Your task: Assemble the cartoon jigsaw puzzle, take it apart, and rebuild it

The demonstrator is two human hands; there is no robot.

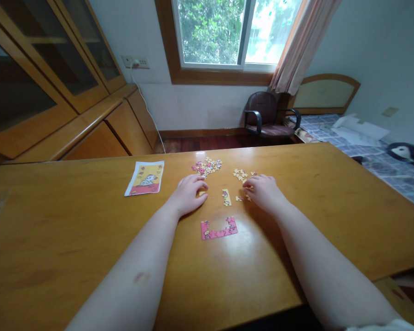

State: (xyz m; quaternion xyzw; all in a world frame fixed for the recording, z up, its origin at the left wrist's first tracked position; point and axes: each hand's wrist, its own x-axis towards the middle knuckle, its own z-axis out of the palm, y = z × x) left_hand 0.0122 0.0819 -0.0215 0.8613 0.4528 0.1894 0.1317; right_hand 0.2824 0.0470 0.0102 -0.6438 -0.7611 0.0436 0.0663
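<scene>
My left hand (189, 195) rests on the wooden table with its fingers bent and its thumb apart from them. A small yellow jigsaw piece (202, 193) lies between its fingertips and thumb. My right hand (265, 190) curves over loose pieces, its fingertips at a yellow jigsaw piece (244, 181); whether it pinches one is not clear. Between the hands lies a short joined yellow strip (227, 197), with a loose piece (239, 198) to its right. Nearer me is a pink joined puzzle section (220, 233), U-shaped and open at the top.
A pile of mixed pieces (209, 166) lies beyond my left hand, and a smaller yellow group (240, 174) beyond my right. A picture sheet with a white animal (145, 178) lies at left. Past the table (89, 248) stand a chair (264, 115) and a bed (313, 126).
</scene>
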